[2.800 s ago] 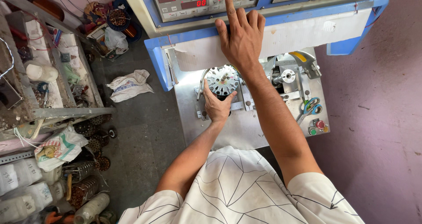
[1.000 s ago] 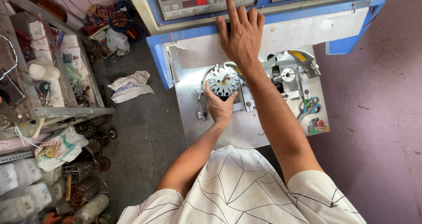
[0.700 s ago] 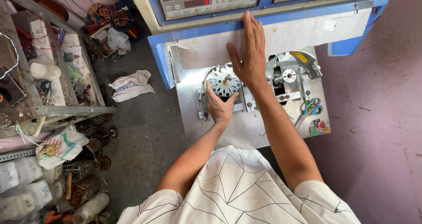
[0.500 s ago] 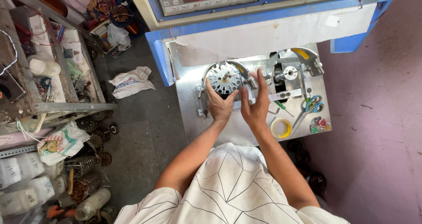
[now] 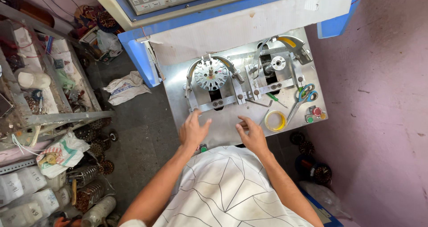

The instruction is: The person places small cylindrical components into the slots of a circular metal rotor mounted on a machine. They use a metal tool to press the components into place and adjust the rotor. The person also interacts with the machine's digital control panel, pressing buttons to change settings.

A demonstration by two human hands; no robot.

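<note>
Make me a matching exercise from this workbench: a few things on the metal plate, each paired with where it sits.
Things:
1. round toothed metal core
2. yellow tape ring
3. blue-handled scissors
4. left hand

Places:
A. right part of the plate, beside the coloured buttons
B. near edge of the plate, empty, fingers spread
C. in the left clamp fixture
D. flat, just beyond the right hand

Pairs: 1-C, 2-D, 3-A, 4-B

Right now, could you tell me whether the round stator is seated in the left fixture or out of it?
In: the stator sits inside the left fixture, both hands off it.
</note>
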